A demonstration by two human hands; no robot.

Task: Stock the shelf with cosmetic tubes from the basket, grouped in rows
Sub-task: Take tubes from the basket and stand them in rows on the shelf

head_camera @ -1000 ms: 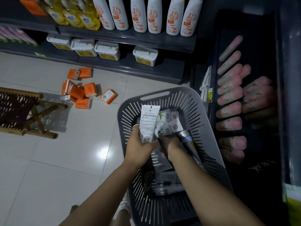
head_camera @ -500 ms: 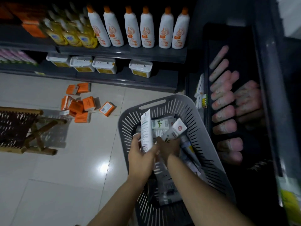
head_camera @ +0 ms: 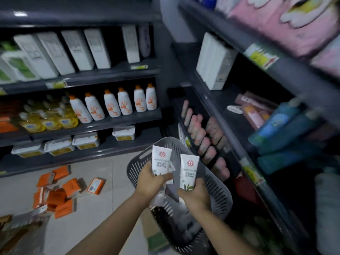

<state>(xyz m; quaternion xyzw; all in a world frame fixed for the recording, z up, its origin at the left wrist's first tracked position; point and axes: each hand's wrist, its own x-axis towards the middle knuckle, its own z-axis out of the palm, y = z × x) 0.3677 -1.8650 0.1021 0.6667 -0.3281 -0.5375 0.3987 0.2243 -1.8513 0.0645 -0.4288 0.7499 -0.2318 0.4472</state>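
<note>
Your left hand [head_camera: 150, 180] is gripping one white tube [head_camera: 161, 160], your right hand [head_camera: 196, 196] a second tube [head_camera: 189, 171]. Both are looking light and squashy, needing a gentle, low hold.

Both forearms bare, entering from the lower edge and converging upward. Left forearm [head_camera: 110, 221] angles up and to the right; right forearm [head_camera: 220, 229] angles up and to the left. Left hand [head_camera: 150, 181] sits slightly higher, back toward the camera, thumb and fingers wrapped round a white tube [head_camera: 161, 161] held upright. Right hand [head_camera: 196, 196] is just beside it, apart, fingers curled round the lower end of a second white tube [head_camera: 189, 172], also upright.
</note>
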